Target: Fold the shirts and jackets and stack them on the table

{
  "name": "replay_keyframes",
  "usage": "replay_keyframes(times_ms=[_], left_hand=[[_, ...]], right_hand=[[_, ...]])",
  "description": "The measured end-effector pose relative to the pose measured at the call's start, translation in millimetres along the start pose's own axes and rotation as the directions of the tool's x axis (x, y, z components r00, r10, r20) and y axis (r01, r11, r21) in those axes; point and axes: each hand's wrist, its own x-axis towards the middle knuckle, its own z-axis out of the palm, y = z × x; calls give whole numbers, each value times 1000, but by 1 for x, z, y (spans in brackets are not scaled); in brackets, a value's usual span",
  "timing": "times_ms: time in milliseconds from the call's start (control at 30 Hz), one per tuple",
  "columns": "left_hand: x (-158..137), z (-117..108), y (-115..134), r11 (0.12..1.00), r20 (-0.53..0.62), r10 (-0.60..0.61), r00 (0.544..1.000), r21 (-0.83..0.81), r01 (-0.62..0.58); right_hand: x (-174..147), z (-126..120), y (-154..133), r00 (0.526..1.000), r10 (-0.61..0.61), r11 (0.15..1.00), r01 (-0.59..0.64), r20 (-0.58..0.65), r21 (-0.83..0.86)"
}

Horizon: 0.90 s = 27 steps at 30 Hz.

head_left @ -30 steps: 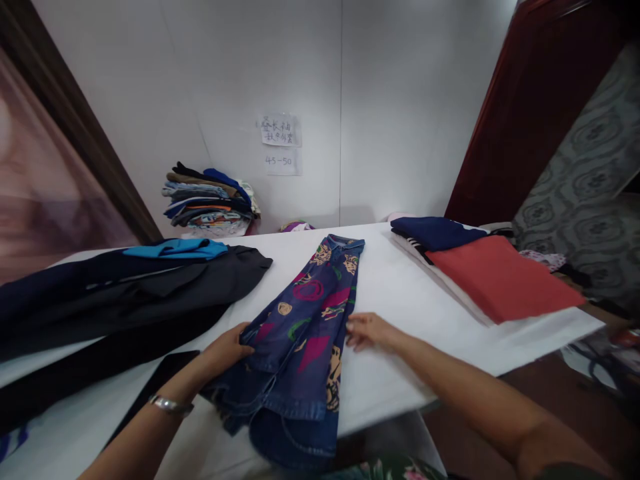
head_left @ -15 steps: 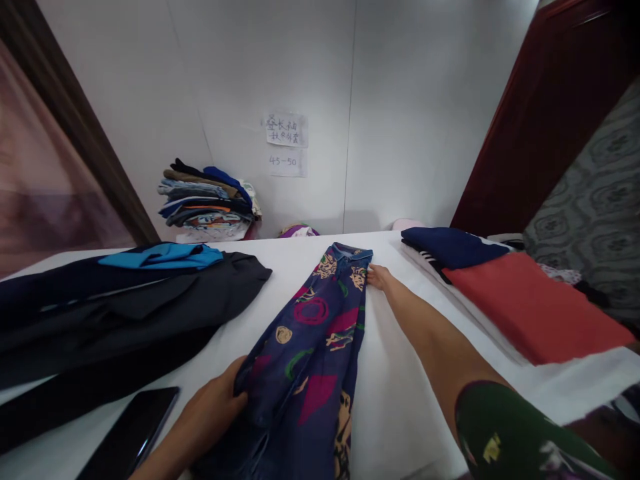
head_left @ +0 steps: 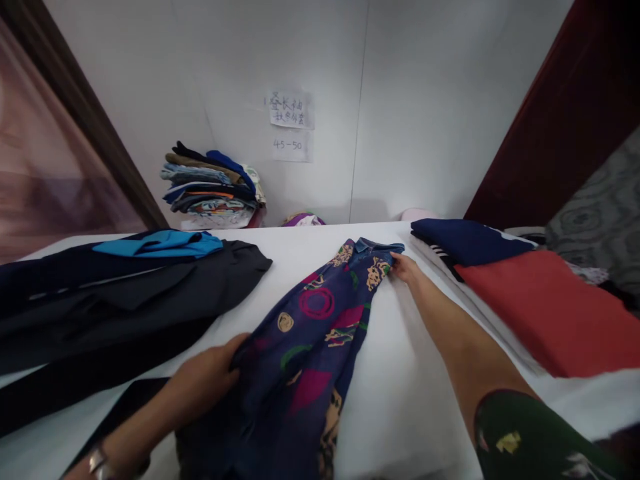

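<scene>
A dark blue patterned shirt (head_left: 320, 320) with a denim collar lies lengthwise on the white table, its collar end away from me. Magenta, green and tan shapes cover it. My left hand (head_left: 213, 373) is closed on the shirt's left edge, lower down near me. Up at the collar end, my right hand (head_left: 404, 268) pinches the right edge just below the collar. The shirt's near end runs out of the bottom of the view.
Dark garments (head_left: 150, 287) with a bright blue piece (head_left: 160, 245) lie at left. A phone (head_left: 125, 407) is partly behind my left forearm. Folded red cloth (head_left: 545, 310) and navy cloth (head_left: 467, 241) are at right. A clothes stack (head_left: 215, 187) stands by the wall.
The collar end of the shirt has shifted to the right with my right hand. My left hand keeps its hold on the left edge and sits slightly higher in view.
</scene>
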Motion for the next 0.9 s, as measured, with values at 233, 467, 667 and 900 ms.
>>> replay_keyframes(times_ms=[233,467,667,900], left_hand=[[88,-55,3,991,49,133,990,-23,-132],[95,-28,25,971,-159,178,971,190,-146],[1,30,82,900,-275,431,860,60,-432],[-21,49,87,934,-76,345,936,122,-335]], right_hand=[[-112,-121,2,995,22,1000,-22,-95,1],[-127,-142,3,1000,18,1000,-17,-25,23],[-99,-121,-8,991,-47,999,46,-124,-10],[-90,-111,-15,934,-242,970,236,-261,-55]])
